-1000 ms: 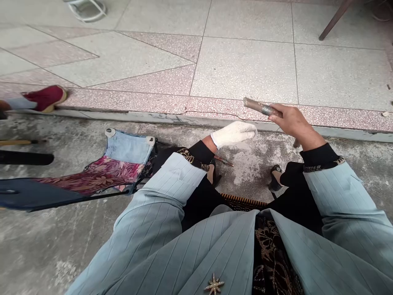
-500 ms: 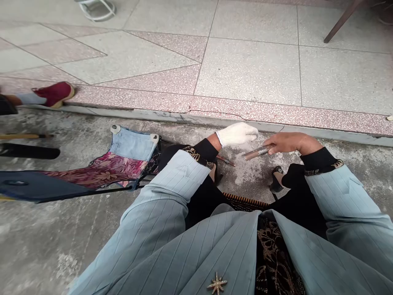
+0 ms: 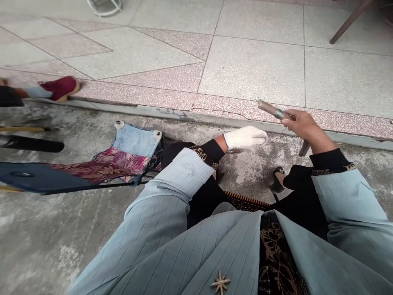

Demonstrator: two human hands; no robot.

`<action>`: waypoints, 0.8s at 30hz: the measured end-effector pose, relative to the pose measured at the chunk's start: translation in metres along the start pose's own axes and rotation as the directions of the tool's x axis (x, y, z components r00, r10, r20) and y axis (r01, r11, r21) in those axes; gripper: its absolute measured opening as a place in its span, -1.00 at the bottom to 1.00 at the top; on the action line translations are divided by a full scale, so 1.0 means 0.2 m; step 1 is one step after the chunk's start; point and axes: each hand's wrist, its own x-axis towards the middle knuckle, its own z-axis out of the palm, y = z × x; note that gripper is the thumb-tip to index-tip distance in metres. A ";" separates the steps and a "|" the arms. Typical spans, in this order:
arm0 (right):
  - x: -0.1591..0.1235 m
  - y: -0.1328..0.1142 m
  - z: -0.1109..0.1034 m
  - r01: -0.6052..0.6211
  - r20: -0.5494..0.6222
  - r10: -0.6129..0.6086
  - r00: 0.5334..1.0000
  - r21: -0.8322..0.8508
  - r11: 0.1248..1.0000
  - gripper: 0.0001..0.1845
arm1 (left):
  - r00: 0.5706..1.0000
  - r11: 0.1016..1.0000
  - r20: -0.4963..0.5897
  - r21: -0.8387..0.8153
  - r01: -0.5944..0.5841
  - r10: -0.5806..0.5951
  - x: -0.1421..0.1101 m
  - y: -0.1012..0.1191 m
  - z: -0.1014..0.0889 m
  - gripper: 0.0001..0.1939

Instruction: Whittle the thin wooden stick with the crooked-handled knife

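My right hand (image 3: 303,125), bare, is closed around a brownish rod wound with silvery wire (image 3: 270,110). The rod's far end points up and left over the step edge, and a loose bit of wire hangs near my fingers. Below the palm pokes out a short brown end (image 3: 303,148); I cannot tell whether it belongs to the same rod. My left hand (image 3: 245,137) wears a white knitted glove, fingers curled together, to the left of the rod and apart from it. What these fingers hold, if anything, is hidden. A thin dark thing shows just under the glove.
A low step (image 3: 215,116) with a tiled top runs across in front of me. At left stand a folding chair with blue and floral fabric (image 3: 119,162) and another person's red shoe (image 3: 63,87). A brown furniture leg (image 3: 350,22) stands on the tiles at upper right.
My right hand has lifted the rod up and right, its far end now tilted upward, away from my left hand. My left hand has shifted slightly right in view.
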 end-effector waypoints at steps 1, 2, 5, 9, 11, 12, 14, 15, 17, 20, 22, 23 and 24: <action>0.01 0.01 0.02 -0.002 0.018 0.004 1.000 -0.106 0.994 -0.52 | 1.000 0.999 0.013 0.036 -0.017 0.017 0.00 0.00 0.00 -0.73; 0.02 0.02 0.04 0.010 0.058 0.002 0.998 -0.200 0.980 -0.55 | 0.999 0.998 0.024 0.063 -0.026 0.025 0.00 0.00 0.00 -0.72; 0.03 0.03 0.07 0.127 0.296 -0.015 0.955 -0.364 0.923 -0.64 | 1.000 0.991 0.017 0.133 0.018 -0.020 -0.02 -0.01 -0.01 -0.71; 0.00 0.03 0.08 0.299 0.681 -0.099 0.726 -0.183 0.936 -0.66 | 0.996 0.979 -0.040 0.181 0.089 -0.084 -0.03 -0.02 -0.02 -0.72; -0.01 0.01 0.06 0.308 0.776 -0.179 0.605 -0.021 0.951 -0.59 | 0.994 0.979 -0.054 0.174 0.107 -0.099 -0.03 -0.03 -0.03 -0.72; -0.02 0.00 0.05 0.294 0.797 -0.219 0.562 0.054 0.954 -0.55 | 0.993 0.981 -0.062 0.157 0.113 -0.104 -0.03 -0.04 -0.03 -0.73; -0.04 -0.03 0.01 0.247 0.805 -0.280 0.523 0.171 0.954 -0.47 | 0.992 0.991 -0.078 0.086 0.106 -0.099 -0.02 -0.05 -0.03 -0.73; -0.05 -0.04 -0.01 0.220 0.792 -0.300 0.532 0.213 0.952 -0.44 | 0.993 0.995 -0.084 0.036 0.091 -0.088 -0.02 -0.05 -0.03 -0.72; -0.07 -0.05 -0.05 0.158 0.737 -0.309 0.601 0.270 0.950 -0.42 | 0.995 0.996 -0.085 -0.066 0.053 -0.058 -0.02 -0.06 -0.02 -0.70; -0.08 -0.05 -0.08 0.050 0.588 -0.298 0.752 0.401 0.915 -0.50 | 0.995 0.990 -0.075 -0.129 0.056 -0.066 -0.02 -0.07 -0.01 -0.63; -0.09 -0.05 -0.07 -0.001 0.477 -0.291 0.829 0.521 0.853 -0.58 | 0.994 0.991 -0.070 -0.113 0.070 -0.079 -0.02 -0.07 0.00 -0.57; -0.08 -0.05 -0.06 -0.016 0.426 -0.279 0.860 0.571 0.821 -0.62 | 0.995 0.992 -0.069 -0.102 0.070 -0.077 -0.01 -0.07 0.01 -0.55; -0.08 -0.05 -0.05 -0.031 0.385 -0.259 0.886 0.606 0.795 -0.65 | 0.995 0.994 -0.069 -0.092 0.061 -0.067 -0.01 -0.07 0.01 -0.56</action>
